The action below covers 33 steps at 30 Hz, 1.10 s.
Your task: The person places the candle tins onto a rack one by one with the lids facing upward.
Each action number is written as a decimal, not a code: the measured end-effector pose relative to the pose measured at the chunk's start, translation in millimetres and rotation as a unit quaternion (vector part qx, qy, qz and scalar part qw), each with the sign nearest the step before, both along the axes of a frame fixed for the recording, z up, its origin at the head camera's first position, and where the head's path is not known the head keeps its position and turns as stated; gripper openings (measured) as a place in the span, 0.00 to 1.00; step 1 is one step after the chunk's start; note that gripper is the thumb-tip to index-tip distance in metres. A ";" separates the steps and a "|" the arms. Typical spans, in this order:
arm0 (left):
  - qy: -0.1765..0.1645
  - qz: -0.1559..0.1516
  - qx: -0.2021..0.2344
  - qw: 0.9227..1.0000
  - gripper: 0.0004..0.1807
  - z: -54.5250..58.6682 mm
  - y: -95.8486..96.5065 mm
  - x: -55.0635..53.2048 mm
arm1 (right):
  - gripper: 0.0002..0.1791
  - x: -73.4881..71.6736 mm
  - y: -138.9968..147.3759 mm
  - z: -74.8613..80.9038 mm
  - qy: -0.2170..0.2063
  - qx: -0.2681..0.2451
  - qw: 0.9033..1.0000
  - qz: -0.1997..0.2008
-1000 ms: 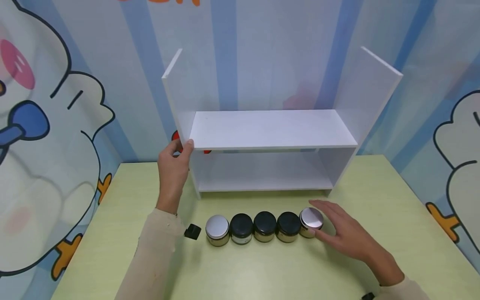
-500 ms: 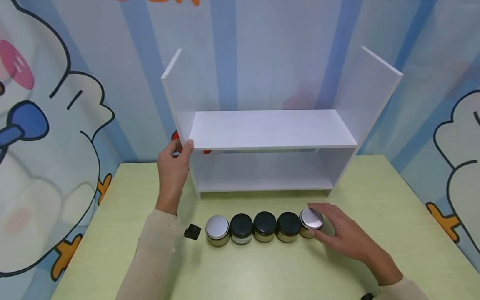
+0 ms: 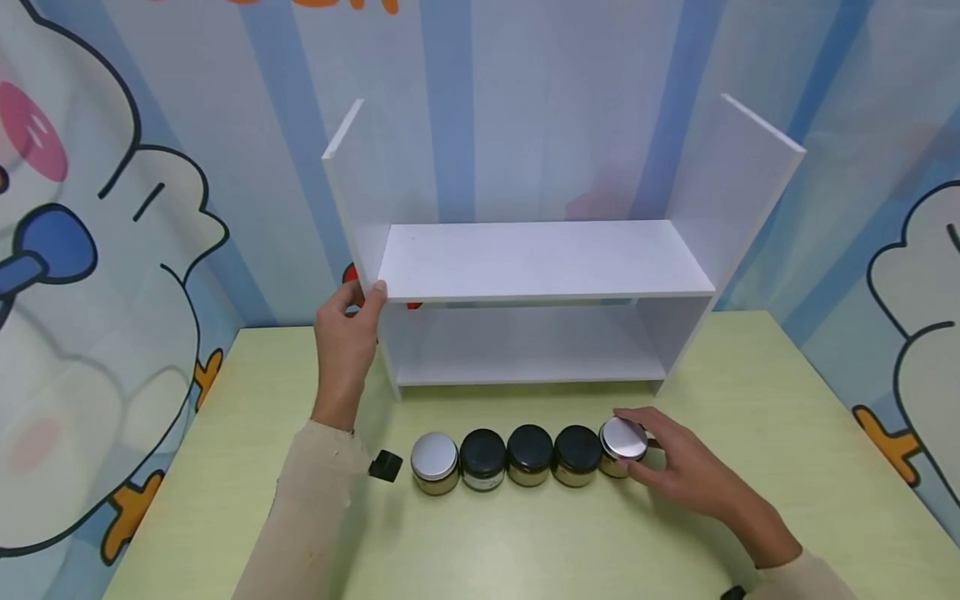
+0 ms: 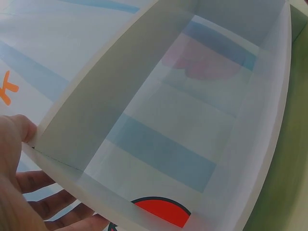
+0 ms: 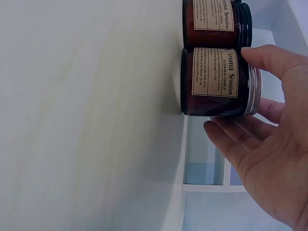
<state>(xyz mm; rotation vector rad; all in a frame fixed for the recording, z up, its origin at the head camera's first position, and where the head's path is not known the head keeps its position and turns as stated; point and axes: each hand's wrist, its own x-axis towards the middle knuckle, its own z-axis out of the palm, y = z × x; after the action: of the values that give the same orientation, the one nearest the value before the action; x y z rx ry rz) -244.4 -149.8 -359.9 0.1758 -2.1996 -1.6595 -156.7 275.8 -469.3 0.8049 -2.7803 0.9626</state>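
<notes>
In the head view my left hand [image 3: 345, 354] grips the left side panel of a white two-tier shelf [image 3: 547, 258], thumb at the front edge of the middle board. The left wrist view shows that panel [image 4: 67, 185] between thumb and fingers. My right hand [image 3: 686, 467] holds the silver-lidded scented candle jar [image 3: 622, 439] at the right end of a row, thumb on its near side and fingers on its far side. Seen from the right wrist, this candle jar [image 5: 216, 82] is dark amber with a kraft label, and the thumb lies at its lid.
Left of the held jar stand three black-lidded jars [image 3: 530, 450] and another silver-lidded jar [image 3: 435, 462]. They stand on a pale yellow-green table [image 3: 510, 550] in front of the shelf. Behind is a striped blue wall covering [image 3: 525, 108] with cartoon figures.
My right hand has moved slightly left and its thumb and fingers have closed in round the end candle jar. My left hand stays on the shelf panel; the jars have not moved.
</notes>
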 end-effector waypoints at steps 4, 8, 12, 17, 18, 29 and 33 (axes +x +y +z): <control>0.001 -0.003 0.002 1.000 0.28 0.4 0.0 0.8 | 0.35 -2.4 1.2 -0.9 -0.017 -0.011 1.000 0.005; 0.000 -0.004 0.004 1.000 0.28 0.6 -0.1 0.8 | 0.34 -5.0 2.1 -2.7 -0.031 -0.026 0.999 0.010; -0.002 -0.003 0.004 1.000 0.28 1.1 -0.3 0.6 | 0.33 -6.8 2.2 -3.8 -0.044 -0.040 0.998 0.011; -0.001 0.000 0.003 1.000 0.28 1.0 -0.5 0.4 | 0.32 -8.0 1.7 -3.5 -0.057 -0.049 0.997 0.011; 0.000 0.000 0.003 1.000 0.28 0.9 -0.5 0.4 | 0.32 -8.2 1.6 -3.4 -0.058 -0.050 0.997 0.011; -0.001 -0.007 0.015 1.000 0.29 0.0 -0.5 0.7 | 0.28 -12.2 3.6 -2.6 -0.136 -0.117 0.983 0.024; -0.002 -0.007 0.018 1.000 0.29 -1.2 -0.6 0.8 | 0.29 -12.2 3.3 -1.7 -0.142 -0.120 0.982 0.022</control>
<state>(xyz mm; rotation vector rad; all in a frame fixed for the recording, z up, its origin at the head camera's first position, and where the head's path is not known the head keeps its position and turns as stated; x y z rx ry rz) -243.6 -150.4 -361.2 0.1729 -2.1799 -1.7074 -168.9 279.1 -471.0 0.7472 -2.8021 1.4938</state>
